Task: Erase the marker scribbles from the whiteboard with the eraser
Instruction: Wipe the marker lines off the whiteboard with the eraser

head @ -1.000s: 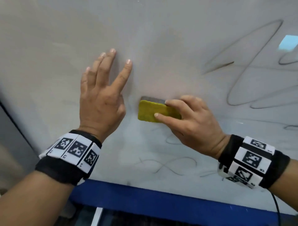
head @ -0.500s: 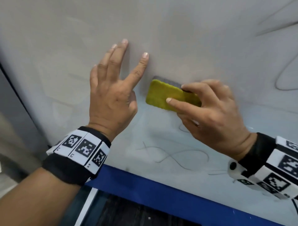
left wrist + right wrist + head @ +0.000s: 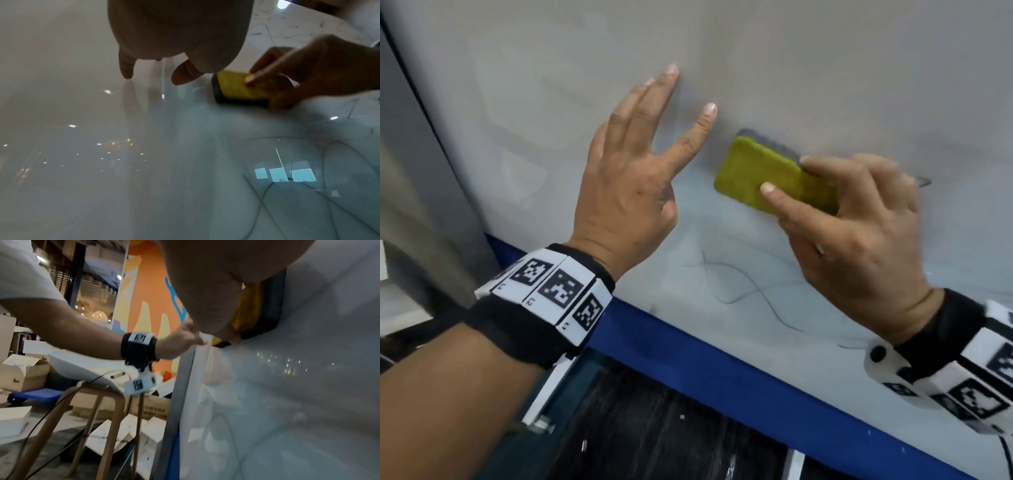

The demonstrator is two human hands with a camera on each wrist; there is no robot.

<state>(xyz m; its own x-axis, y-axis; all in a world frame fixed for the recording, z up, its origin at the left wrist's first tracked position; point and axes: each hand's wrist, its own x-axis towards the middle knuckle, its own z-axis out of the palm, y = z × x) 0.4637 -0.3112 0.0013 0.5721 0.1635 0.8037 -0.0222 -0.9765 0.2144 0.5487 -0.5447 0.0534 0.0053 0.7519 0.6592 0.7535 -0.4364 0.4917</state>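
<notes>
orange painted wall [image 3: 152, 293] | wooden stool [image 3: 107, 415] | cardboard boxes [image 3: 22, 373] on floor | ceiling lamps lit

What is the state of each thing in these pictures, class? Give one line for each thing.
eraser: pressed flat on the board, gripped.
right hand: grips the eraser.
left hand: fingers straight and spread, fingertips on the board.
whiteboard: partly wiped.
marker scribbles: thin loops not yet erased below the eraser.

The yellow-backed eraser [image 3: 763, 173] with a dark felt face lies flat against the glossy white whiteboard [image 3: 825, 68], tilted with its left end higher, while thin looping black marker scribbles [image 3: 750, 291] remain just below it near the board's blue bottom edge.
</notes>
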